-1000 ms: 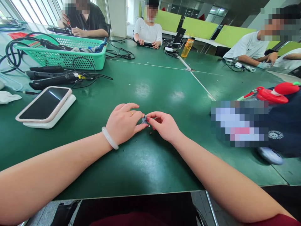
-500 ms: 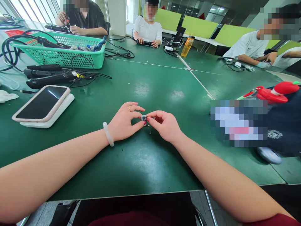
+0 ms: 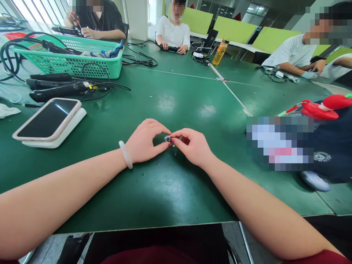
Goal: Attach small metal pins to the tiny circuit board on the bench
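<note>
Between my two hands, just above the green table, is a tiny dark-and-silver piece (image 3: 167, 138) that looks like a small circuit board. My right hand (image 3: 192, 146) pinches its right edge between thumb and index finger. My left hand (image 3: 145, 141) curves around it from the other side, thumb tip below and fingertips above, closed about the piece; the exact contact is too small to see. Beneath the fingertips lie small metallic bits (image 3: 175, 153) on the tabletop. A pale bangle (image 3: 125, 154) circles my left wrist.
A phone (image 3: 49, 119) rests on a white box (image 3: 59, 134) at left, near black handheld devices (image 3: 59, 91) and a green basket (image 3: 79, 66) of cables. On the right are a dark bag (image 3: 334, 146), a red item (image 3: 319, 110) and a mouse (image 3: 315, 181). Several people sit across the table.
My left fingers have come down and closer to my right fingertips over the small piece. The piece has tilted slightly. My right hand has barely moved.
</note>
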### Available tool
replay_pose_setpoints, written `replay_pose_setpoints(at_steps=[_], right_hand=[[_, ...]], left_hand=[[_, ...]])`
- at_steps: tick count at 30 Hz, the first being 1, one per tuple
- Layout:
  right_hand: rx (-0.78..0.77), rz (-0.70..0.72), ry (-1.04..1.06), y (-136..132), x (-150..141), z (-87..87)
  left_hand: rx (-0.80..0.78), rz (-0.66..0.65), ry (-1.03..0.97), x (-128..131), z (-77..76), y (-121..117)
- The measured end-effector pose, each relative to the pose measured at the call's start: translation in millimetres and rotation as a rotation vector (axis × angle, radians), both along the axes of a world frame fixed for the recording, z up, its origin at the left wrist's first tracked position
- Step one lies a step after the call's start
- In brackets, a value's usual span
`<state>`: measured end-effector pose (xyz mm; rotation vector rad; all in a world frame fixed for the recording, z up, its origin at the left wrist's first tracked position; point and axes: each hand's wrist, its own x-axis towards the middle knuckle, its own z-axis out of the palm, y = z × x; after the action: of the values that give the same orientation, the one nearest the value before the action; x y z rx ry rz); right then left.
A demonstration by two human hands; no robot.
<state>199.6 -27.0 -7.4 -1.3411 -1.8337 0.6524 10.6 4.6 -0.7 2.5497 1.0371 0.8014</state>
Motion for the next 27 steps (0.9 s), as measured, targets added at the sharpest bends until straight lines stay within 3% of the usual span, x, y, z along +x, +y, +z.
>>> replay_pose_setpoints(at_steps=[5,15,21,27], right_hand=[[0.01,0.019,-0.077,2,2,-0.2],[0.044,0.077,-0.456,6,4,-4.7],[0.023,0.08,-0.572,8,-2,-6.6],[-0.005,0.074,-0.523,8,-1,-6.9]], left_hand=[[-0.165,-0.048,-0.057,1,-1.0,-2],[-0.18,0.227,-0.063,-1,-4.9,9],[-0.233,0.233,-0.026,-2,-6.5,11],[-0.317,0.198,-0.031,-2,-6.7,11]])
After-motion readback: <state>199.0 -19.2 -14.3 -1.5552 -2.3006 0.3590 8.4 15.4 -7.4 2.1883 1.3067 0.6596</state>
